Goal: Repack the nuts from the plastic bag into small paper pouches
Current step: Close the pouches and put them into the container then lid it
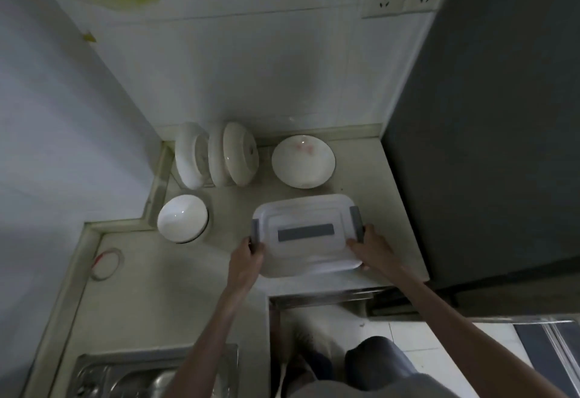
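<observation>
White lidded plastic container (306, 234) sits on the counter (175, 275) beside the dark fridge (489, 121). Left hand (248, 261) grips its left grey clip, right hand (373, 248) grips the right clip. Bowls (303, 160) stand behind; sink (125, 375) at near left.

Bare forearms, no sleeves visible; grey top (376, 388); dark grey trousers (376, 360).
</observation>
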The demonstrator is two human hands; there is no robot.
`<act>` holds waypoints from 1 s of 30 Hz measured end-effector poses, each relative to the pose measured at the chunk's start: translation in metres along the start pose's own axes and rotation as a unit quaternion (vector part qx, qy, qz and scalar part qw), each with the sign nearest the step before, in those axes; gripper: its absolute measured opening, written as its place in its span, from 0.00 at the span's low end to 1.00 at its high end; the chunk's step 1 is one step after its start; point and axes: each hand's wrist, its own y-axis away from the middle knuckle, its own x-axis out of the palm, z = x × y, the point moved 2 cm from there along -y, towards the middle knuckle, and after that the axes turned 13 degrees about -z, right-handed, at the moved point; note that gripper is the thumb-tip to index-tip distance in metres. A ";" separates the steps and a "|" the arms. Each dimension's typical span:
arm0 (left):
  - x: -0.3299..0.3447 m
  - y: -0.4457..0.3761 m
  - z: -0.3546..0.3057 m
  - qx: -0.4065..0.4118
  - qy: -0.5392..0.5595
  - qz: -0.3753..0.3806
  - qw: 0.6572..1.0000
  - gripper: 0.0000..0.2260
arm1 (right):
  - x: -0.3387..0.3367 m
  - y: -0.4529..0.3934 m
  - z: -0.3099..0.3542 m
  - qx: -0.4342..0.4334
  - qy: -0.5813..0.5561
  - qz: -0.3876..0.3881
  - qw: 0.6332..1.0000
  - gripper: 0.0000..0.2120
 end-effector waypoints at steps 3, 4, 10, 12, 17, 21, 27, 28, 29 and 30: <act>-0.009 -0.026 0.005 0.000 -0.009 -0.003 1.000 0.07 | 0.017 -0.011 0.016 0.006 -0.002 0.014 1.000 0.22; -0.011 -0.034 0.007 -0.002 -0.020 -0.007 1.000 0.08 | 0.022 -0.015 0.021 0.004 -0.003 0.017 1.000 0.23; -0.014 -0.066 0.019 0.004 -0.050 -0.010 0.999 0.09 | 0.047 -0.031 0.032 0.003 0.009 0.038 0.999 0.25; -0.011 -0.071 0.020 0.012 -0.063 -0.003 0.998 0.09 | 0.052 -0.035 0.029 0.008 0.017 0.037 0.999 0.27; -0.008 -0.077 0.022 0.015 -0.082 -0.011 0.996 0.11 | 0.055 -0.037 0.026 -0.004 0.036 0.035 0.999 0.26; -0.007 -0.071 0.023 0.016 -0.066 -0.015 0.998 0.09 | 0.051 -0.036 0.024 -0.030 0.057 0.042 0.997 0.27; -0.014 -0.065 0.014 0.055 -0.096 0.003 0.994 0.17 | 0.028 -0.029 0.014 -0.049 0.062 0.060 0.995 0.18; -0.018 -0.059 0.005 0.074 -0.088 -0.011 0.993 0.19 | 0.020 -0.029 0.013 -0.049 0.062 0.051 0.996 0.15; -0.023 -0.058 -0.003 0.100 -0.076 -0.038 0.991 0.19 | 0.010 -0.029 0.014 -0.050 0.055 0.036 0.997 0.12; -0.031 -0.053 -0.019 0.120 -0.056 -0.075 0.988 0.18 | -0.001 -0.030 0.015 -0.057 0.029 0.003 0.998 0.11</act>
